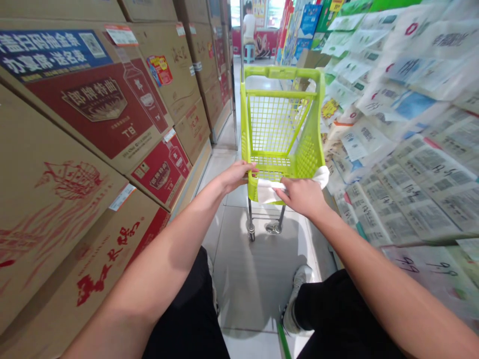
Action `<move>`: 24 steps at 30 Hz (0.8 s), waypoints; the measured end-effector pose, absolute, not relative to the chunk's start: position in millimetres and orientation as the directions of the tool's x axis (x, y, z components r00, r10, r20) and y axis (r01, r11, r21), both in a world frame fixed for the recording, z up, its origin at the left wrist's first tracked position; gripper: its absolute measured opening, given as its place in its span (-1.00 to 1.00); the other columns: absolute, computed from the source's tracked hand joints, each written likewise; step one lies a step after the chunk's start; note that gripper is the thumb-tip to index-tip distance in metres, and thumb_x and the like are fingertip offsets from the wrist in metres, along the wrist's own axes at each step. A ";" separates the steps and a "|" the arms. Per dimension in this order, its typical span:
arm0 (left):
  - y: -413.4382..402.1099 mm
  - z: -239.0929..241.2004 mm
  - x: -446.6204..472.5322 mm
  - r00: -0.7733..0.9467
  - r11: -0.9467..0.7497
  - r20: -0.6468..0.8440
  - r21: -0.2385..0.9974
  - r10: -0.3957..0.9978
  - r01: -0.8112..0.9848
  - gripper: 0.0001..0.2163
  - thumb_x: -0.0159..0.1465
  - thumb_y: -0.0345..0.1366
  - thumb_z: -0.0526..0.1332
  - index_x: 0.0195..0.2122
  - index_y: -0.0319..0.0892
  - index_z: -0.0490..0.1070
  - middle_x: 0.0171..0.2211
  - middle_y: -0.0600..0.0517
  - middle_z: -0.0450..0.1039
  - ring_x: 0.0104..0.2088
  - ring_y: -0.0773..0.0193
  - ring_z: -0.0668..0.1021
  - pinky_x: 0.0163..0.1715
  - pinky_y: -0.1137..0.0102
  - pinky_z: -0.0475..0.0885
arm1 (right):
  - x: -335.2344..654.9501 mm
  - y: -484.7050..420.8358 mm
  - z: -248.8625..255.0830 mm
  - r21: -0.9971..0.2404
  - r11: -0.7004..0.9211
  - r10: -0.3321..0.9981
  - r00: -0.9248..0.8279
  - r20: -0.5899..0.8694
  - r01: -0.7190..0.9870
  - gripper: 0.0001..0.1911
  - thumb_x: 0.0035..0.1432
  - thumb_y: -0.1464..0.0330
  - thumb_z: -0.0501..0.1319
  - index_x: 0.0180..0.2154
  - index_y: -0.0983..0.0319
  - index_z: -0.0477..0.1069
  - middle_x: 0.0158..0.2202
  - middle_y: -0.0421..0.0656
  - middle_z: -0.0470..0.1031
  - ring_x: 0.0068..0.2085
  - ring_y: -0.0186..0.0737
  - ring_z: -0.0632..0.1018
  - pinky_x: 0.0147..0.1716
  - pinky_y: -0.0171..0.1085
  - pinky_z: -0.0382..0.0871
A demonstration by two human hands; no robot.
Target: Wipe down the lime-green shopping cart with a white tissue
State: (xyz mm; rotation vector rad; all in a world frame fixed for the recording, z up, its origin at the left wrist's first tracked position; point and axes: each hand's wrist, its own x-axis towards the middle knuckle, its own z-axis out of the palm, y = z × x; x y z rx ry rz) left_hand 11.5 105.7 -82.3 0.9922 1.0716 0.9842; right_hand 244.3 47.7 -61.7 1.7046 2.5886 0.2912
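Note:
A lime-green shopping cart [280,93] with a lattice basket stands in front of me in the aisle, its inside bare where I can see it. My left hand [236,175] is closed around the near left corner of its rim. On the near edge, my right hand [304,195] is closed on a white cloth [267,192], pressing it against the rim. One end of the cloth hangs to the left of that hand, and another bunches up at the right corner. The fingertips under the cloth are partly hidden.
Stacked liquor cartons [93,99] wall the left side. Packs of tissue paper [404,174] line the right. A green stick [284,341] lies near my right shoe [299,294]. Far down the aisle a person [249,25] sits on a blue stool [249,52].

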 end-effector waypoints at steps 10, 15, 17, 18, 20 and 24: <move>85.1 -79.4 26.6 0.179 0.345 -0.305 0.901 0.935 -0.265 -0.87 0.16 -0.35 0.44 -0.30 -0.20 0.55 -0.32 -0.01 0.59 -0.35 0.30 0.55 -0.27 0.34 0.48 | 216.4 42.0 -58.0 0.088 0.470 0.878 -0.475 0.060 0.879 -0.37 0.50 -0.09 -0.08 0.11 0.13 0.58 -0.14 0.01 0.70 -0.16 0.05 0.68 -0.27 -0.19 0.28; 101.6 -78.0 -2.6 -0.047 0.230 -0.228 0.971 0.973 0.057 -0.74 0.24 -0.07 0.44 -0.31 -0.13 0.50 -0.19 -0.04 0.59 -0.17 0.16 0.59 -0.08 0.21 0.50 | 230.4 47.7 -60.1 0.077 0.503 0.859 -0.507 0.064 0.861 -0.35 0.51 -0.11 -0.08 0.03 0.12 0.63 -0.16 -0.01 0.70 -0.18 0.01 0.66 -0.28 -0.21 0.22; 111.2 -78.8 -14.4 -0.083 0.056 -0.039 0.974 0.996 0.221 -0.74 0.31 -0.04 0.37 -0.22 -0.13 0.50 -0.08 -0.10 0.59 -0.05 0.10 0.60 0.05 0.16 0.48 | 239.3 50.8 -61.0 0.085 0.517 0.849 -0.523 0.072 0.852 -0.32 0.50 -0.12 -0.09 -0.03 0.15 0.64 -0.19 -0.01 0.70 -0.22 -0.02 0.64 -0.30 -0.23 0.17; 115.0 -79.4 -18.8 -0.068 -0.068 0.092 0.953 0.993 0.294 -0.73 0.34 -0.04 0.33 -0.13 -0.13 0.50 0.02 -0.15 0.57 0.04 0.07 0.59 0.12 0.15 0.46 | 244.4 52.3 -61.1 0.089 0.533 0.839 -0.539 0.074 0.842 -0.29 0.50 -0.14 -0.10 -0.06 0.18 0.65 -0.22 0.00 0.69 -0.25 -0.04 0.62 -0.32 -0.24 0.13; 118.8 -80.0 -23.7 0.026 -0.326 0.354 0.829 0.935 0.455 -0.62 0.36 -0.05 0.30 0.13 -0.12 0.46 0.27 -0.21 0.43 0.27 0.00 0.48 0.28 0.10 0.37 | 255.8 55.1 -60.7 0.100 0.567 0.815 -0.574 0.074 0.818 -0.21 0.47 -0.19 -0.13 -0.16 0.22 0.66 -0.32 -0.01 0.66 -0.31 -0.08 0.59 -0.35 -0.24 0.05; 112.0 -77.0 -17.6 0.347 -0.613 0.550 0.429 0.760 0.664 -0.42 0.41 -0.03 0.26 0.42 0.01 0.28 0.56 -0.18 0.03 0.49 -0.16 0.19 0.44 -0.10 0.13 | 282.3 57.9 -58.9 0.133 0.606 0.783 -0.618 0.075 0.784 -0.11 0.40 -0.30 -0.14 -0.35 0.25 0.63 -0.49 -0.04 0.56 -0.44 -0.16 0.49 -0.38 -0.22 -0.10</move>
